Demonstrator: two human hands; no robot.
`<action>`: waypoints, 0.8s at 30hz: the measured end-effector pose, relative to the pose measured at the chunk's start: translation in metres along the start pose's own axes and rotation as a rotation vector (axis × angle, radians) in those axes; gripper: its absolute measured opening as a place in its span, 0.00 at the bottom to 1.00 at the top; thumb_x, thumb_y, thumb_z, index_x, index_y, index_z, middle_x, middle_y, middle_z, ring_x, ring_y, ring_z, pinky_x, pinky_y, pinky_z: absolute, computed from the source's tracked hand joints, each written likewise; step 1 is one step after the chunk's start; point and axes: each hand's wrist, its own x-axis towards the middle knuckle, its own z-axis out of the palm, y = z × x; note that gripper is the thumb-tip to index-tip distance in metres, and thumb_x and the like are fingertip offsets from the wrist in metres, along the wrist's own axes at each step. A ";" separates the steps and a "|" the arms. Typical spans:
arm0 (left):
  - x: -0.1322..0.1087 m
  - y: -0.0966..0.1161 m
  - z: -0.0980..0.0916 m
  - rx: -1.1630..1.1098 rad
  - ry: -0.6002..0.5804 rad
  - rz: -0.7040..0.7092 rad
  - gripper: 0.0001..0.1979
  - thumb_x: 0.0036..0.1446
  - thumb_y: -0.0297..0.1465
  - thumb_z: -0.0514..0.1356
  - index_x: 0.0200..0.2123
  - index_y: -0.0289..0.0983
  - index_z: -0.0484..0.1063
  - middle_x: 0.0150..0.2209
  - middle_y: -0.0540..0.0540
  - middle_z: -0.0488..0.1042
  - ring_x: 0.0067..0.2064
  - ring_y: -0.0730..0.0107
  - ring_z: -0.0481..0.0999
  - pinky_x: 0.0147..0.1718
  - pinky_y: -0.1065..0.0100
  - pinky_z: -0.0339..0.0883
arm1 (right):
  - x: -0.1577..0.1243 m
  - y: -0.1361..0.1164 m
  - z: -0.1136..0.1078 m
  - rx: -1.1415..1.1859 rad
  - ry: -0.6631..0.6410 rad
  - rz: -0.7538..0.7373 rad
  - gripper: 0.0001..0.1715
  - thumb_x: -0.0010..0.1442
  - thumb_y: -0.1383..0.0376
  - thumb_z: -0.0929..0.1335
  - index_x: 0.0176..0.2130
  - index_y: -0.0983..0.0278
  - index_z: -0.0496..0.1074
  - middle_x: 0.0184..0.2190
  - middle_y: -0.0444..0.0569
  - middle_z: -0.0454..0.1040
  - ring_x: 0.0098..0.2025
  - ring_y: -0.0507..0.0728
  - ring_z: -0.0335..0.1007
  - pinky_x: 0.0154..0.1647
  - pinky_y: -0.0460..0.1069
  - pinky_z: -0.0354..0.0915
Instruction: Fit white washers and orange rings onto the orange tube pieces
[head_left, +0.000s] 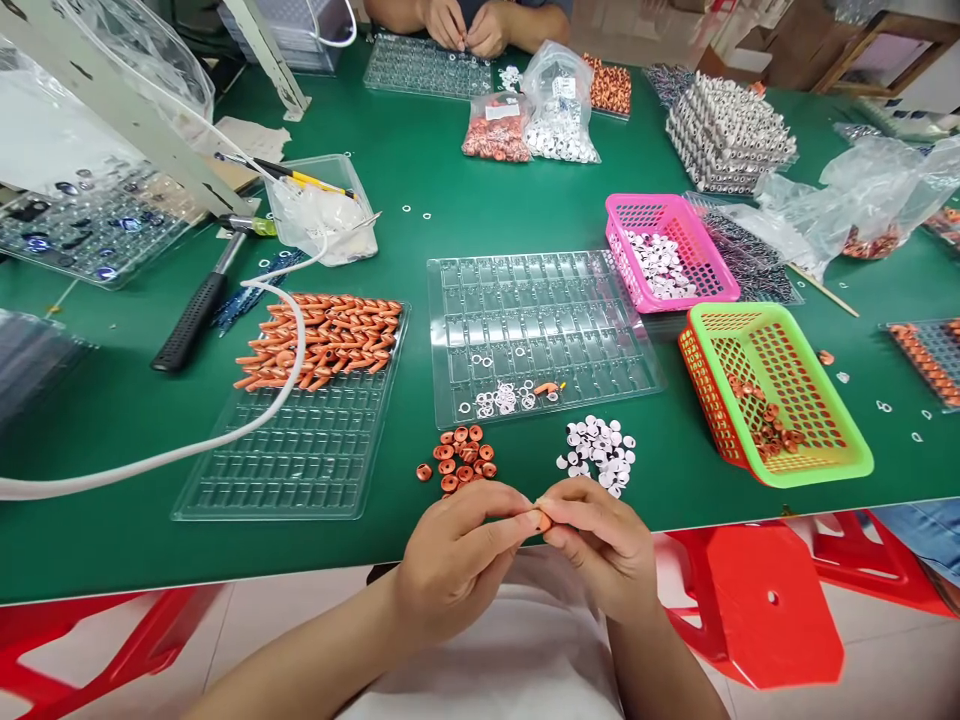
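Observation:
My left hand (469,550) and my right hand (604,540) meet at the table's front edge, thumbs and fingers pinched on one small round orange part (543,520). The fingers cover most of it. Just beyond my left hand lies a pile of orange ring-like parts (465,452) with dark centres. Past my right hand is a heap of small white and black discs (600,450). Farther back, a clear plastic tray (540,310) bears white rings (506,398) and one orange piece with a stem (550,388) near its front edge.
At left, a clear tray (277,460) carries rows of orange stemmed parts (330,335), crossed by a white cable (292,380). A hammer (199,305) lies beyond. To the right stand a pink basket (675,210) and a green basket (832,400). Another person's hands (469,25) work across the table.

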 end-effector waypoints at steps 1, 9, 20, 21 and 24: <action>0.000 0.000 0.001 -0.002 0.001 -0.003 0.17 0.56 0.15 0.57 0.46 0.36 0.72 0.37 0.42 0.77 0.38 0.70 0.76 0.35 0.69 0.74 | 0.000 0.000 0.000 0.004 -0.001 0.007 0.26 0.59 0.77 0.68 0.53 0.56 0.72 0.41 0.50 0.76 0.42 0.55 0.72 0.37 0.50 0.71; -0.003 -0.001 0.004 0.006 0.016 -0.011 0.16 0.55 0.15 0.57 0.45 0.35 0.72 0.37 0.42 0.77 0.38 0.70 0.76 0.36 0.69 0.74 | -0.002 0.001 0.004 -0.026 0.021 0.015 0.27 0.58 0.79 0.68 0.53 0.56 0.71 0.41 0.50 0.76 0.42 0.56 0.73 0.38 0.51 0.72; -0.006 -0.002 0.005 0.009 0.051 0.000 0.18 0.53 0.13 0.58 0.45 0.33 0.72 0.37 0.40 0.75 0.38 0.69 0.75 0.35 0.68 0.74 | 0.001 -0.008 0.014 -0.161 0.082 -0.031 0.28 0.57 0.80 0.67 0.53 0.58 0.71 0.40 0.50 0.75 0.41 0.55 0.74 0.38 0.51 0.73; -0.006 -0.002 0.005 0.011 0.051 0.000 0.17 0.53 0.13 0.58 0.45 0.33 0.72 0.37 0.40 0.75 0.38 0.69 0.75 0.35 0.68 0.74 | 0.000 -0.008 0.015 -0.169 0.078 -0.029 0.28 0.57 0.80 0.66 0.53 0.58 0.71 0.41 0.51 0.75 0.41 0.55 0.73 0.38 0.51 0.73; -0.006 -0.001 0.005 0.021 0.057 -0.002 0.17 0.54 0.14 0.58 0.45 0.34 0.71 0.37 0.41 0.75 0.39 0.69 0.75 0.34 0.68 0.74 | -0.001 -0.009 0.015 -0.185 0.063 -0.024 0.28 0.57 0.80 0.66 0.53 0.59 0.70 0.41 0.51 0.75 0.41 0.55 0.73 0.38 0.51 0.73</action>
